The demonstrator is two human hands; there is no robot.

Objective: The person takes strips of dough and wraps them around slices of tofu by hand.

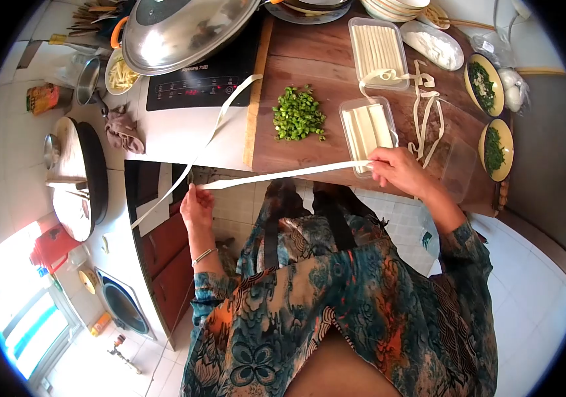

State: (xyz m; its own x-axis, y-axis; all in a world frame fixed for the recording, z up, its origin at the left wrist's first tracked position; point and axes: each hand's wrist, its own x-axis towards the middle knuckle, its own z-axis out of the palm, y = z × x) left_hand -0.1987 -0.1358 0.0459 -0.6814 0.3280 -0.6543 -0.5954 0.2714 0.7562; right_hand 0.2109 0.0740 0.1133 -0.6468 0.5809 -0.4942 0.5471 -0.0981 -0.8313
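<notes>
A pale dough strip (pixel 289 173) is held taut, pinched by the left hand (pixel 197 208) and the right hand (pixel 395 171), at the worktop's (pixel 309 49) near side, probably against sagging. A tray (pixel 344 126) is placed beside the right hand, seemingly for easy reach.

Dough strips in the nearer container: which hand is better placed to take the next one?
Likely the right hand: it is beside those dough strips, though pinching the stretched noodle. The left hand, also holding it, is farther away.
</notes>
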